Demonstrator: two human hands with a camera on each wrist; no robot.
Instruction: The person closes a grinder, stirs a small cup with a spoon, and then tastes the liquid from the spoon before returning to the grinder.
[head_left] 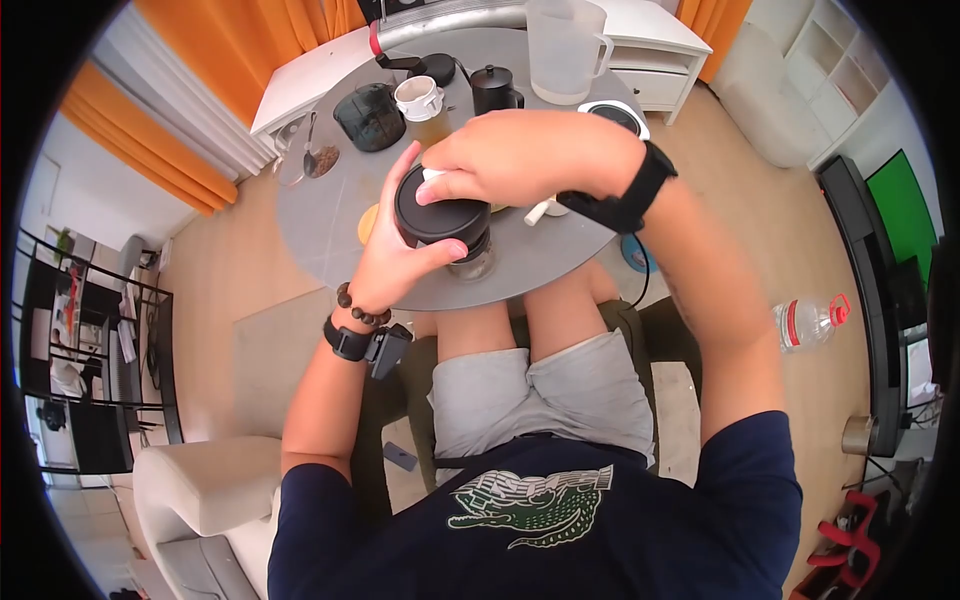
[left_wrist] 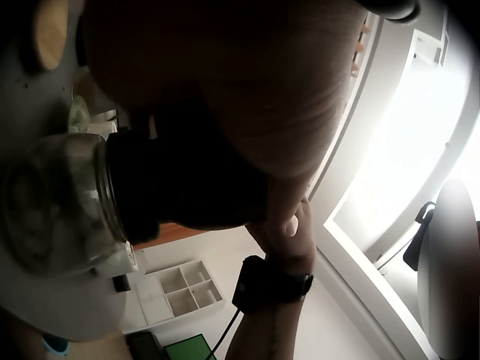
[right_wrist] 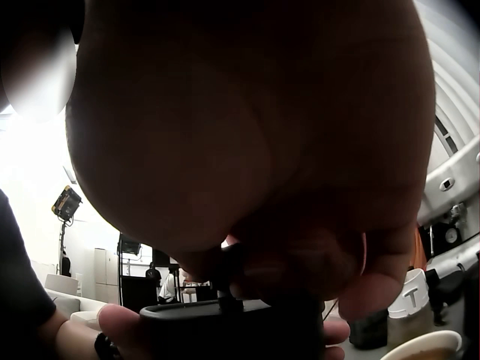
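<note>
A hand coffee grinder point(head_left: 430, 222), with a wide black top and a clear glass jar point(left_wrist: 56, 202) below, stands near the table's front edge. My left hand point(head_left: 397, 255) grips the sides of its black top, thumb on the near side and fingers on the far side. Over the top comes my right hand point(head_left: 510, 160), its thumb and fingertips pinching a small part at the centre, where something white shows. The right wrist view shows a thin dark post point(right_wrist: 227, 289) rising from the black disc beneath these fingers. Much of the top is hidden by my palms.
On the grey table point(head_left: 330, 240) are a dark container point(head_left: 370, 117), a white-rimmed cup point(head_left: 420, 98), a black lidded pot point(head_left: 492, 90), a clear pitcher point(head_left: 562, 55) and a white scale point(head_left: 620, 115). A spoon point(head_left: 310, 140) lies by brown beans point(head_left: 323, 160) on the left.
</note>
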